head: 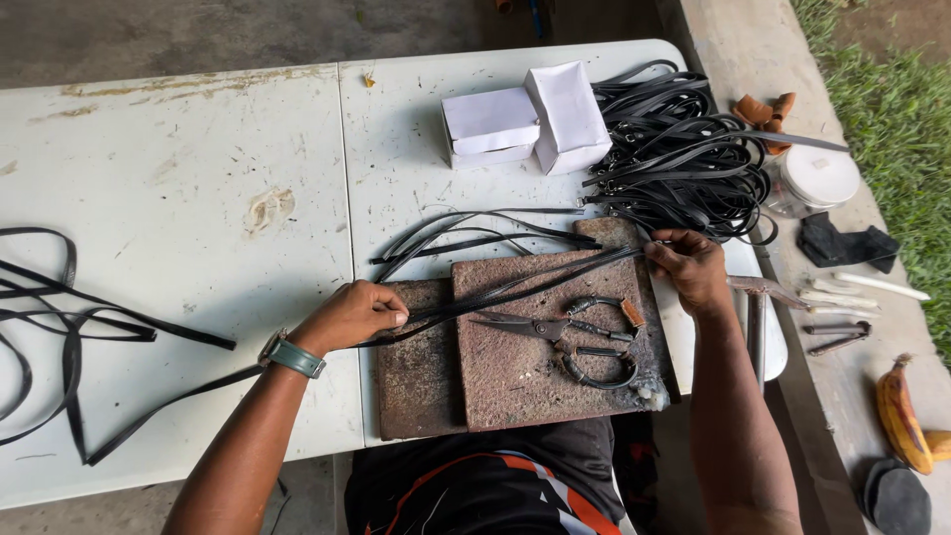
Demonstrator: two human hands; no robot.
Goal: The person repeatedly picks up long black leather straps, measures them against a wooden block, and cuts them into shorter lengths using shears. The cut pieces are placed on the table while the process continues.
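Black strap taut between both hands' fingers.

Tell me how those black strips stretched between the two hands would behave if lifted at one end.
Probably floppy: the black strips run straight only where the left hand and right hand pull them, and trail in loose curves past the left hand. Likely light, being thin and flat. They may snag the scissors lying close beside them on the stone slab.

Black straps cut off at left edge; banana partly past right edge.
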